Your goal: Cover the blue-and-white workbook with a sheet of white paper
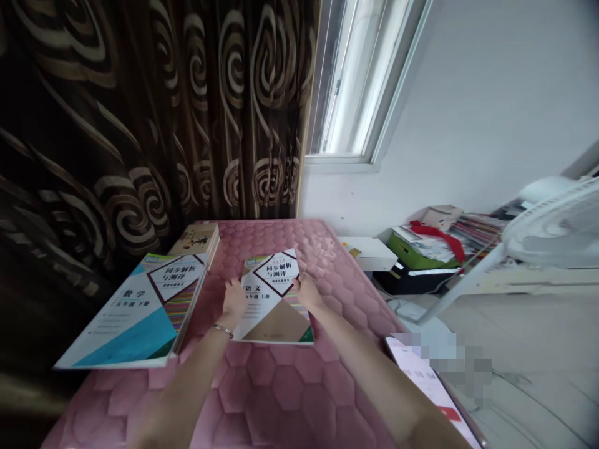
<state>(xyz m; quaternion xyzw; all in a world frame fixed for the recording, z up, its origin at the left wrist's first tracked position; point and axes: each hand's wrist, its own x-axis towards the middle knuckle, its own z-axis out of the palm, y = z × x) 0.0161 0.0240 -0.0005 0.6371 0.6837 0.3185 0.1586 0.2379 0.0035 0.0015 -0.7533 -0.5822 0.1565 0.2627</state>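
A workbook (276, 321) with a white and brown cover and Chinese characters lies face up on the pink quilted surface in front of me. My left hand (234, 300), with a bracelet at the wrist, grips its left edge. At the opposite edge, my right hand (306, 293) has its fingers curled over the cover's side. Left of it, a stack of workbooks (135, 305) shows a white and blue top cover. Behind that stack sits a thick pile of tan-covered books (194, 239).
Dark curtains (234, 112) hang along the far left side of the pink quilted surface (262, 380). A phone or tablet (421, 380) rests at the right edge. Beyond it stand a white fan (505, 243) and a green box (421, 249) heaped with papers.
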